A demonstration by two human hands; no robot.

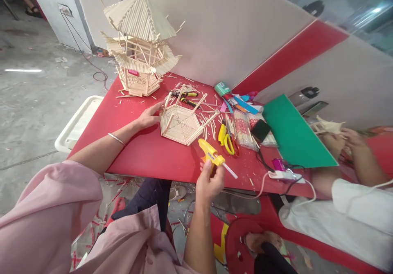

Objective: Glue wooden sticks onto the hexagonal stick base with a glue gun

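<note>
A hexagonal base made of thin wooden sticks (pixel 181 126) lies on the red table, with several stick posts rising from its corners. My left hand (pixel 150 116) grips its left edge near a corner post; the fingertips are partly hidden there. My right hand (pixel 211 180) is closed around the handle of a yellow hot glue gun (pixel 211 153). A clear glue stick (pixel 229 170) pokes out of the gun's rear. The gun's nozzle points toward the base's lower right corner, close to it.
Behind stands a tiered stick pagoda (pixel 141 41). Black-and-yellow pliers (pixel 187 98) and yellow-handled scissors (pixel 227 141) lie among loose sticks. Bagged sticks (pixel 244 129), a green board (pixel 297 131) and a power strip (pixel 285 176) are to the right, near another person's arm (pixel 362 155).
</note>
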